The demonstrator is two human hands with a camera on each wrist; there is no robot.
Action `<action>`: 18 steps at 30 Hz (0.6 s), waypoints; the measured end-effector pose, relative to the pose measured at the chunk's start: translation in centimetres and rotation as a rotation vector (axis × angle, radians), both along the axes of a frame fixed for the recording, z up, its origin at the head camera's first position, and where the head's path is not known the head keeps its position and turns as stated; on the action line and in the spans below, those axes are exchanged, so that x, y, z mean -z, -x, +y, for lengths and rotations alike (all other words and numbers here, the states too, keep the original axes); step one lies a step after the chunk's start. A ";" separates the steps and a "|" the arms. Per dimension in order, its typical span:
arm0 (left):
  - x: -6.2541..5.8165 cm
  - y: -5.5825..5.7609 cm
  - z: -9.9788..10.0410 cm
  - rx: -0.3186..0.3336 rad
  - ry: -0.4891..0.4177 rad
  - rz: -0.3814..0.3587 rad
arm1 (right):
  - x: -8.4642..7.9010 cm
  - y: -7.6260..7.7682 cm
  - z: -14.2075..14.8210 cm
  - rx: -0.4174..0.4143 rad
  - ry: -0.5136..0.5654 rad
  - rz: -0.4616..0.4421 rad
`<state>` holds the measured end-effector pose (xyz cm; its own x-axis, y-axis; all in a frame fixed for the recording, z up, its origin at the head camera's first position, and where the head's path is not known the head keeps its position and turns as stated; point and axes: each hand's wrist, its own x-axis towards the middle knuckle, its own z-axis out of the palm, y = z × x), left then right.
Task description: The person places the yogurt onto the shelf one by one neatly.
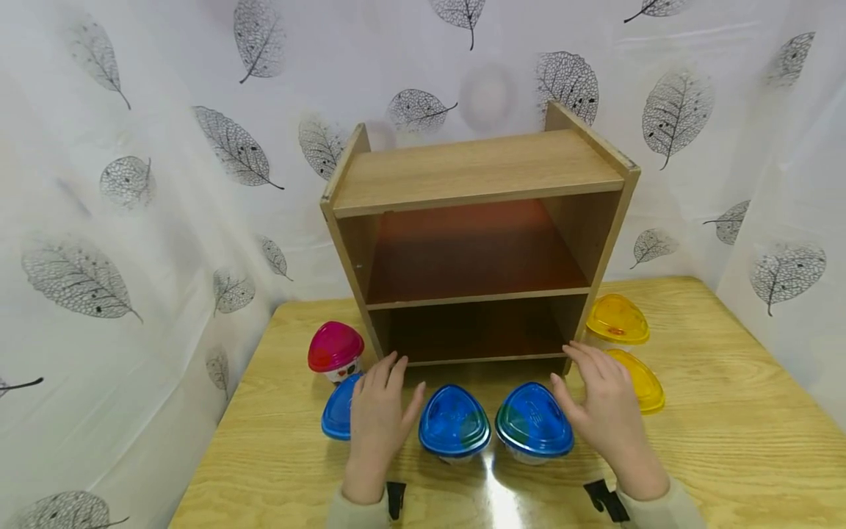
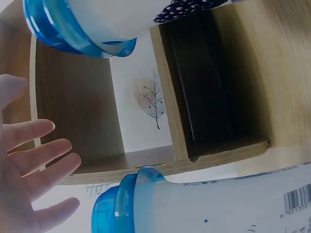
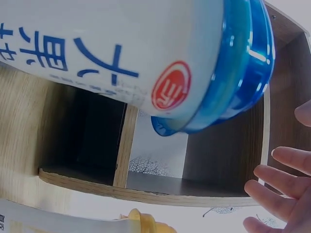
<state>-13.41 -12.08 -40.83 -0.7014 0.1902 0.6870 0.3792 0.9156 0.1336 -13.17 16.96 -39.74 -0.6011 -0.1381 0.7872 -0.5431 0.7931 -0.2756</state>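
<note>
My left hand [image 1: 378, 419] is held with fingers spread and nothing in its grasp, partly covering a blue-lidded container [image 1: 337, 410] in the head view. To its right stand two more white containers with rounded triangular lids, a blue-lidded one [image 1: 454, 422] and another blue-lidded one [image 1: 534, 420]. My right hand [image 1: 604, 408], also empty with its fingers extended, is beyond them and overlaps part of a yellow-lidded container [image 1: 637, 382]. In the right wrist view a white container [image 3: 121, 48] with a blue lid and dark blue lettering fills the top.
A wooden shelf unit [image 1: 479, 173] with a middle board stands behind the containers on the wood-grain table [image 1: 264, 455]. A pink-lidded container [image 1: 335, 349] is left of it, and another yellow-lidded container [image 1: 617, 321] to its right. A leaf-patterned curtain [image 1: 172, 184] hangs behind.
</note>
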 end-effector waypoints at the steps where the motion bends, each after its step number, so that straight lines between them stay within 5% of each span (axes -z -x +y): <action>1: 0.0 0.0 0.0 0.003 -0.008 0.009 | 0.1 0.0 0.0 0.003 0.004 0.010; 18: -0.2 0.5 -0.3 0.019 -0.046 0.115 | 0.2 0.0 0.2 0.008 0.010 0.015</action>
